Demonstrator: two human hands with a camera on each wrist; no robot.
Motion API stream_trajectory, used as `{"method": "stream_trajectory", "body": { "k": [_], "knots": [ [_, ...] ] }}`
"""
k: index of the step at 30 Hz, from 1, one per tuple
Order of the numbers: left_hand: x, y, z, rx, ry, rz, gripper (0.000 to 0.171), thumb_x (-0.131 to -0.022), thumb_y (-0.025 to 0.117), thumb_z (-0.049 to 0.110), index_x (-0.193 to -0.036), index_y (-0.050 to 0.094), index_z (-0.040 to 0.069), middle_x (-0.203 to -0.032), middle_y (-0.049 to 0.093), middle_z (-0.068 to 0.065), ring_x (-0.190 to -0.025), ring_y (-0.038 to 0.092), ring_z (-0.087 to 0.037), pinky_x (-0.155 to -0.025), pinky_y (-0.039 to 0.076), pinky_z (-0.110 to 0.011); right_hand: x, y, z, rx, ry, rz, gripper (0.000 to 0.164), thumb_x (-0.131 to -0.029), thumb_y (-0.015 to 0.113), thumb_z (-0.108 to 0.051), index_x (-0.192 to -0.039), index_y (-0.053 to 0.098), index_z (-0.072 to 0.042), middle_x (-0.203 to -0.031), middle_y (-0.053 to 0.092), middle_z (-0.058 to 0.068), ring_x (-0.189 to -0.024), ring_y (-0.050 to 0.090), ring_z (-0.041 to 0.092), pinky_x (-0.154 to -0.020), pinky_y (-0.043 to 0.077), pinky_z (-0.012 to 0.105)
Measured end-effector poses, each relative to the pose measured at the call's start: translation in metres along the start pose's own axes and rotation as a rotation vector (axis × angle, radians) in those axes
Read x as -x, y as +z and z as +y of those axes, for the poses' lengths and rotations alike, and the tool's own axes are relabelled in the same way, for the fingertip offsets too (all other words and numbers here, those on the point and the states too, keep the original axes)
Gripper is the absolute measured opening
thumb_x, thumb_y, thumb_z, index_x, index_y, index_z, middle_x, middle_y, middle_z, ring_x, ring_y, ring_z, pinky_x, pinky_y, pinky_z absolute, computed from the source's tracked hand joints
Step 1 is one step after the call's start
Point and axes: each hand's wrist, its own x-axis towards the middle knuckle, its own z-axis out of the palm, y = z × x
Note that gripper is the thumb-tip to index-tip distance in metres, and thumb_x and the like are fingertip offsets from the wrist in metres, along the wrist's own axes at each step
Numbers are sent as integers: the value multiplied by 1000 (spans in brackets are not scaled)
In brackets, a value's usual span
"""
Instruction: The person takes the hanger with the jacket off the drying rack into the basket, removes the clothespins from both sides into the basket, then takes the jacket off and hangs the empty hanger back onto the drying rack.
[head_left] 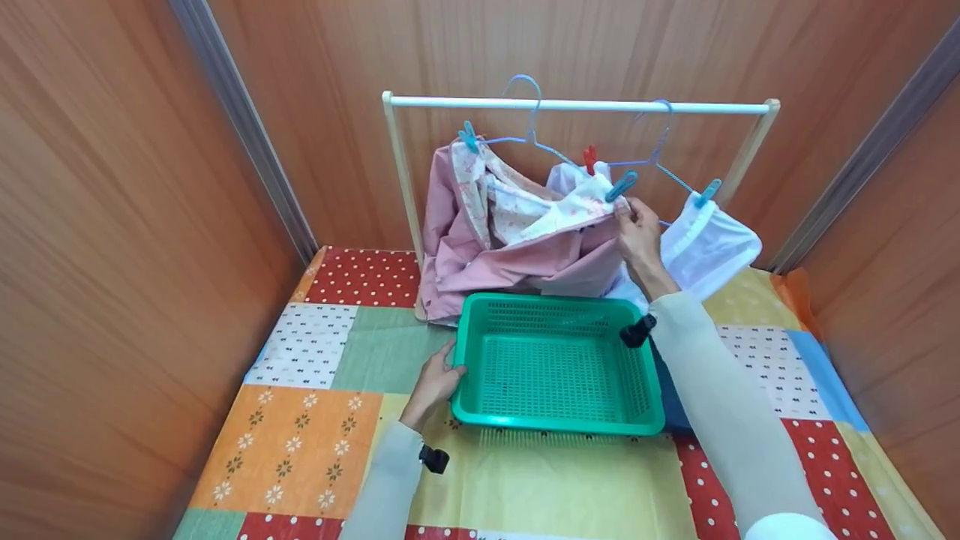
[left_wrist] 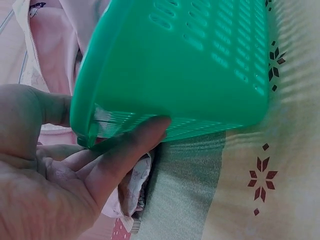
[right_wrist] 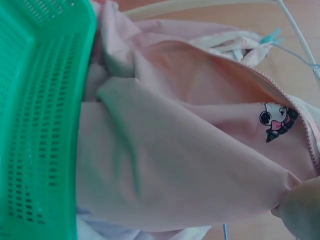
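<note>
By the right hand [head_left: 639, 234], the pink garment [head_left: 517, 271] is being pinched beside a blue peg [head_left: 621, 186]; by the left hand [head_left: 436, 381], the green basket [head_left: 555, 427] is being gripped at its rim. The garment is being held up by a hanger [head_left: 535, 112] on the white rail [head_left: 585, 106]. Apparently its pegged edge is being adjusted; next, steadying at the peg is probably being called for.

A pink zippered garment [head_left: 517, 274], with a pale floral lining and a small cartoon print beside its zip, sags in loose folds from a purple hanger [head_left: 502, 140], one upper edge pinched by the right hand [head_left: 637, 229]. Just in front of it, a rectangular green plastic basket [head_left: 555, 375] with slotted walls sits mouth-up on the patchwork cloth [head_left: 300, 442], its rim gripped by the left hand [head_left: 436, 381].
</note>
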Motion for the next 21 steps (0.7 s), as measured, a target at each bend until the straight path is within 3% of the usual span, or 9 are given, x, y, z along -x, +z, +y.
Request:
{"method": "stream_trajectory", "body": {
  "k": [5,10,13,16,19,21],
  "knots": [
    [1,3,-1,-2,10,7,64,-96,53,10,-155,27,8,-64,51,0,-61,52,-12,-64,45,-27,7,-16,10,-24,-24,-40,28,-102,48,-33,-101,64,-10,-84,50,-4,-79,43,11,-73,36,26],
    [0,3,1,-19,2,20,63,-97,53,11,-155,28,10,-82,65,-10,-73,58,-13,-80,51,-33,12,-27,16,-54,-56,-81,30,-102,48,-30,-106,64,-6,-84,50,-3,-78,42,11,-73,36,26],
    [-1,3,2,-23,-2,16,63,-97,52,11,-155,27,11,-89,67,-14,-75,59,-13,-83,51,-35,19,-33,11,-69,-55,-109,31,-103,49,-26,-115,64,-2,-90,54,-8,-85,47,7,-79,39,23],
    [-1,4,1,-24,-8,15,62,-98,52,11,-155,27,10,-82,65,-9,-70,55,-11,-75,50,-32,28,-38,6,-71,-67,-130,33,-102,50,-23,-122,63,0,-97,60,-12,-95,51,4,-86,41,20],
    [0,3,0,-30,-13,15,62,-98,52,12,-155,28,9,-72,55,0,-63,48,-10,-68,45,-30,35,-44,6,-63,-102,-150,30,-102,51,-21,-117,64,2,-87,57,-11,-87,49,5,-80,39,20],
    [0,3,-1,-36,-16,17,61,-98,52,12,-155,28,8,-71,54,0,-63,47,-10,-70,46,-31,39,-47,9,-49,-114,-158,29,-102,51,-21,-115,64,1,-83,55,-10,-83,47,7,-76,38,21]
  ]
}}
